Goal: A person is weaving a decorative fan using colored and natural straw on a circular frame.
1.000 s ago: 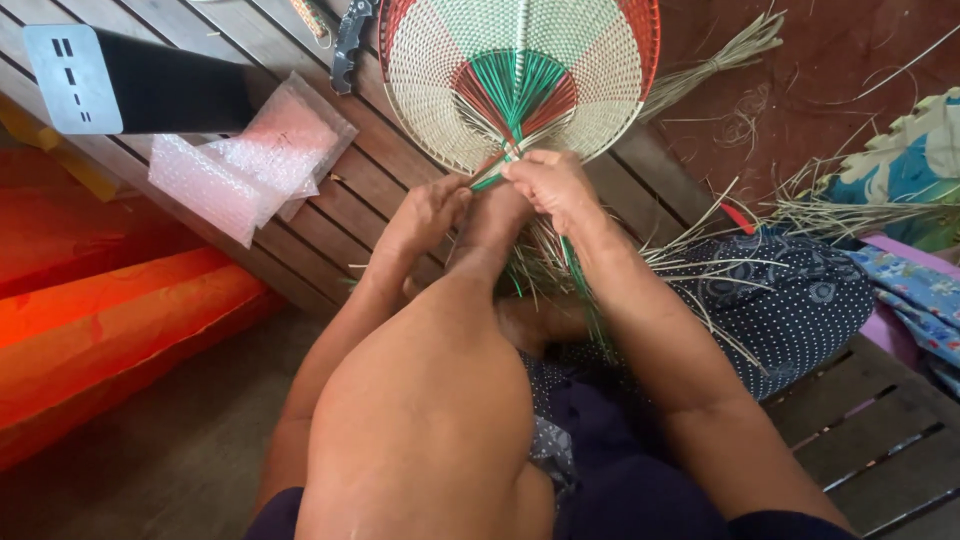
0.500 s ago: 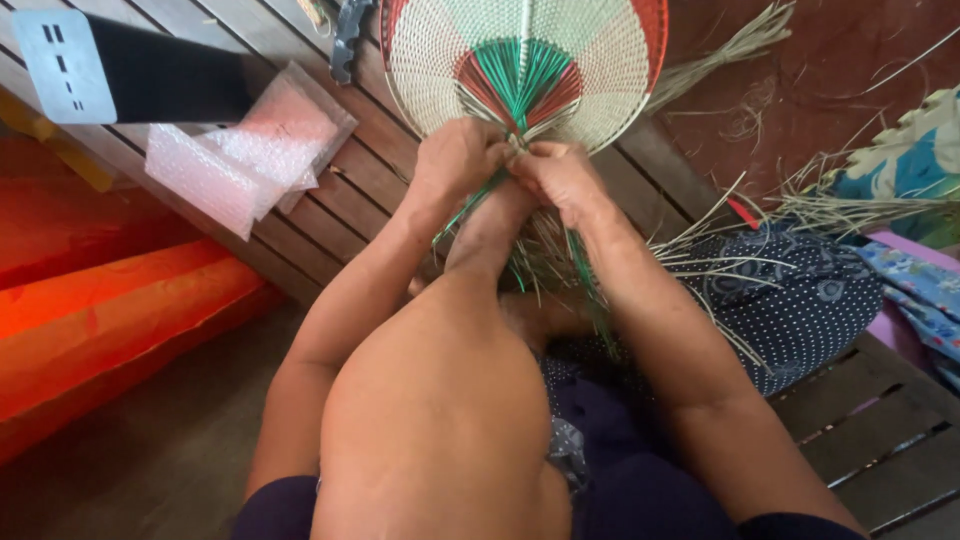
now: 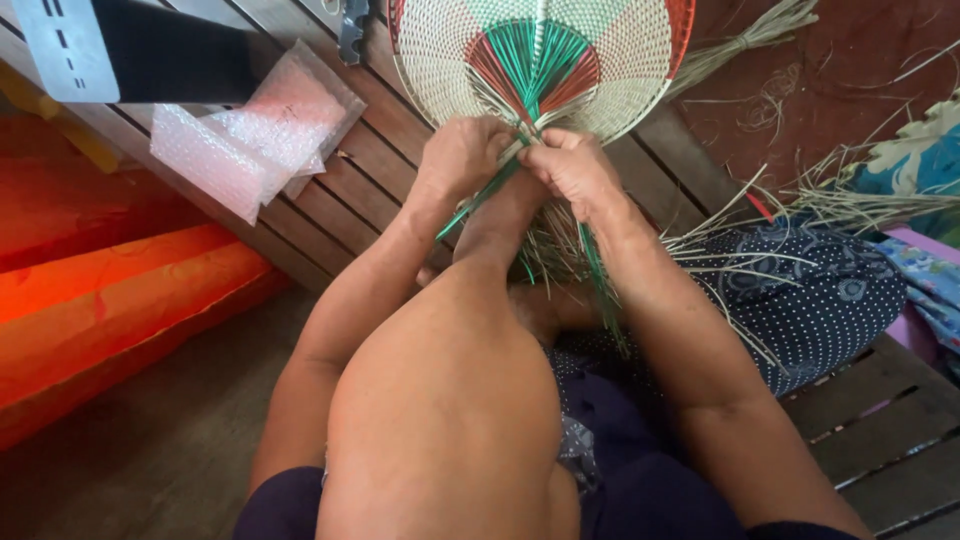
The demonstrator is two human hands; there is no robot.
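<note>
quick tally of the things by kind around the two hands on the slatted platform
woven fan: 1
bubble wrap sheet: 1
black box: 1
loose straw bundle: 1
hands, left hand and right hand: 2
total: 6

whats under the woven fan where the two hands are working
Under the woven fan lie brown wooden slats. Loose green and pale strands hang from its base over a raised foot. The left hand and right hand hide the base itself.

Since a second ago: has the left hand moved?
Yes. The left hand has gone up, away from the knee, to the woven fan's base, beside the right hand.
</note>
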